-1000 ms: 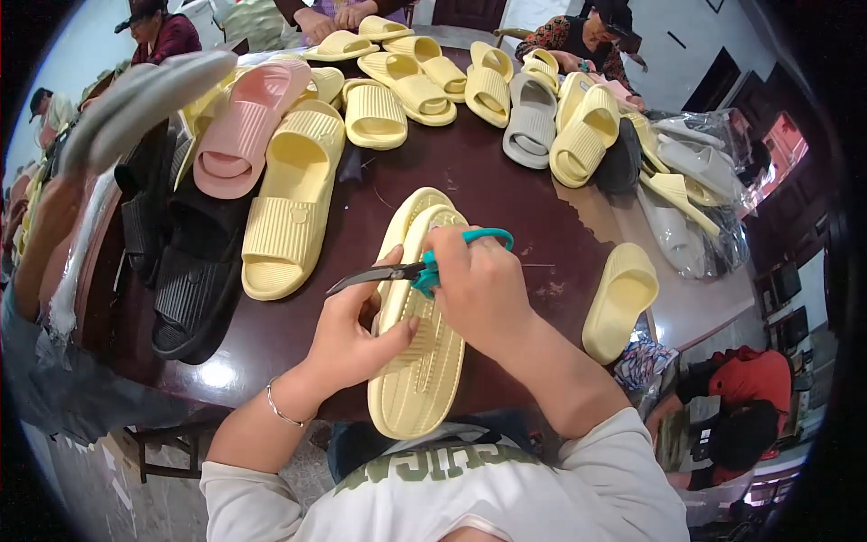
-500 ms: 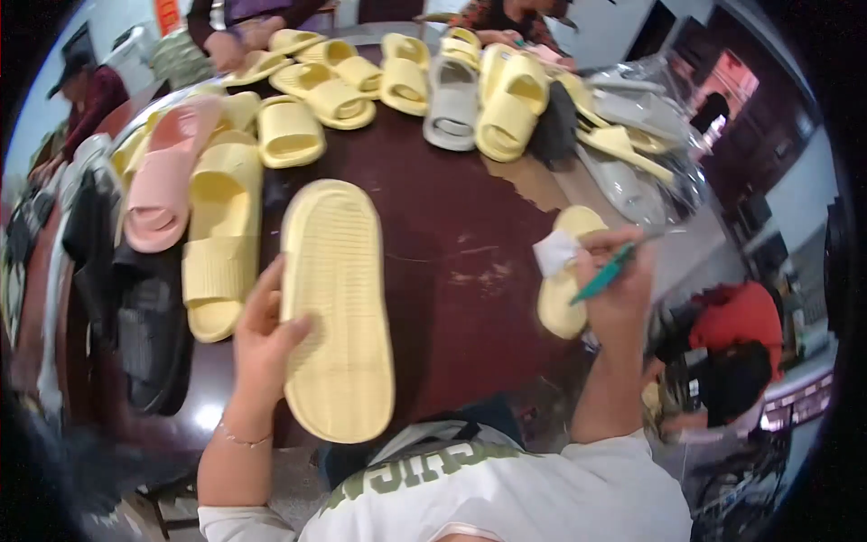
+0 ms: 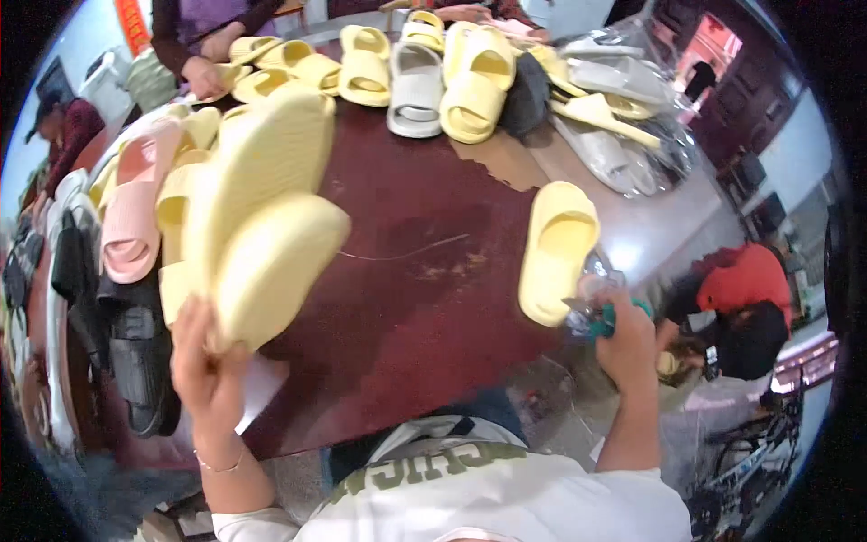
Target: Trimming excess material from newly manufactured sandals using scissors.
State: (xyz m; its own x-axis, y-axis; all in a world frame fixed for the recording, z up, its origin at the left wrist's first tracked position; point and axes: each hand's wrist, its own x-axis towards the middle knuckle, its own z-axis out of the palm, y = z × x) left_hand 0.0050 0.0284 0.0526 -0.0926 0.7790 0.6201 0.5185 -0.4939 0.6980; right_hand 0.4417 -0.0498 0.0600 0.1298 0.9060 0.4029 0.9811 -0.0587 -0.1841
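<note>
My left hand point(image 3: 208, 361) grips a yellow slipper point(image 3: 282, 271) at one end and holds it tilted above the table. The slipper is smeared by motion, with its ribbed long face and its rounded strap both showing. In my right hand point(image 3: 628, 339) are small teal-handled scissors point(image 3: 607, 321), with the blade tips pointing left. Just left of those tips, a second yellow slipper point(image 3: 560, 248) lies strap up on the table. Some crumpled clear plastic point(image 3: 598, 275) shows beside it, above my right fingers; whether I hold it too is unclear.
The dark red table point(image 3: 406, 298) carries a row of yellow and grey slippers along its far side. A pink slipper point(image 3: 131, 244) and a black slipper point(image 3: 137, 361) sit at the left. Bagged grey slippers point(image 3: 623, 163) lie far right. A person in red point(image 3: 745, 289) bends at the right.
My left hand has swung the slipper left and turned it from flat to tilted, so its strap now shows. My right hand has moved slightly down, away from the second slipper; the white slip there is gone from view.
</note>
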